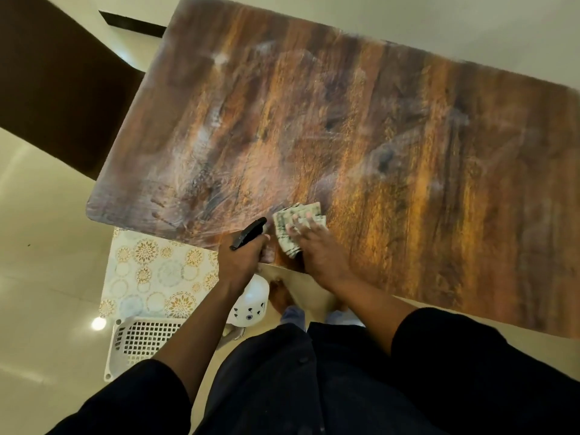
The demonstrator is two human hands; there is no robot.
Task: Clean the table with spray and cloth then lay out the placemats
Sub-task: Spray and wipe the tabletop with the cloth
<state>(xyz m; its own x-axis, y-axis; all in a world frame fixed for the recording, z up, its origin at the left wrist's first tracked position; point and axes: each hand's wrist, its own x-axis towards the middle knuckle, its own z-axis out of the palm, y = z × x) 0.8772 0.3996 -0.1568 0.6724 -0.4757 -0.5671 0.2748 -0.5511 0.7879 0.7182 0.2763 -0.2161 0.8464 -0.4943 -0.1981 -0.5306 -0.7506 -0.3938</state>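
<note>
My right hand (317,249) is flat on the cloth (296,227), pressing it to the near edge of the bench (408,136); my left hand (241,262) grips the spray bottle (251,296) by its trigger. I'd wipe in long overlapping passes through those hazy streaks. Placemats (153,274) wait over the white basket (138,340), left of me.

No text, label, brand or number can be read anywhere. The white bottle (251,301) below the surface's near edge carries small dark marks, too small and blurred to make out as letters. The cloth (296,229) and the placemat (157,274) at near left show only printed patterns, not writing.
</note>
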